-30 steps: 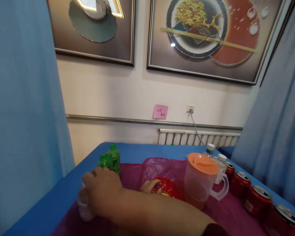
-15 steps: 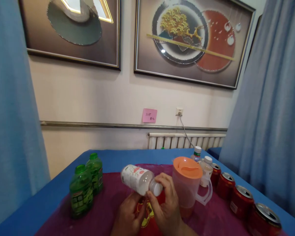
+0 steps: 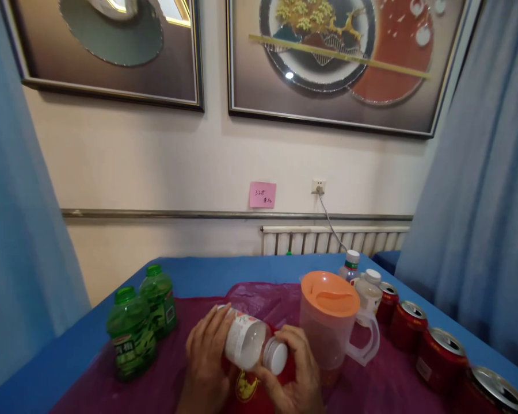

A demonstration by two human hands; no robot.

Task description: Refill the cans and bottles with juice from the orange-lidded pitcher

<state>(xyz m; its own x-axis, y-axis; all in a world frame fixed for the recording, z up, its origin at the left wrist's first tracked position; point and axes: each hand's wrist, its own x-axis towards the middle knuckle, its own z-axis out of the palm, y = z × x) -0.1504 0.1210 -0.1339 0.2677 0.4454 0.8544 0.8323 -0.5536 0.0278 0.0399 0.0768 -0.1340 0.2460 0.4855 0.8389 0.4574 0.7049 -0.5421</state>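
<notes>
A clear plastic bottle (image 3: pixel 247 340) with a white label lies tilted between my hands, its white cap toward the right. My left hand (image 3: pixel 208 359) is wrapped round the bottle's body from the left. At the neck, my right hand (image 3: pixel 294 368) has its thumb and fingers closed about the white cap (image 3: pixel 276 356). Below the bottle a red item with a yellow print (image 3: pixel 246 386) shows in part. A clear pitcher (image 3: pixel 323 339) with an orange lid stands just to the right of my right hand.
Two green bottles (image 3: pixel 132 339) stand at the left on the purple cloth (image 3: pixel 190 313). At the right are a row of red cans (image 3: pixel 441 356) and two white-capped bottles (image 3: pixel 368 293) behind the pitcher handle. A blue cloth (image 3: pixel 198 270) covers the table; a radiator (image 3: pixel 302 241) is beyond it.
My left hand has come up from beneath the bottle to wrap its body. The bottle and cap have shifted slightly down. The view has moved a little.
</notes>
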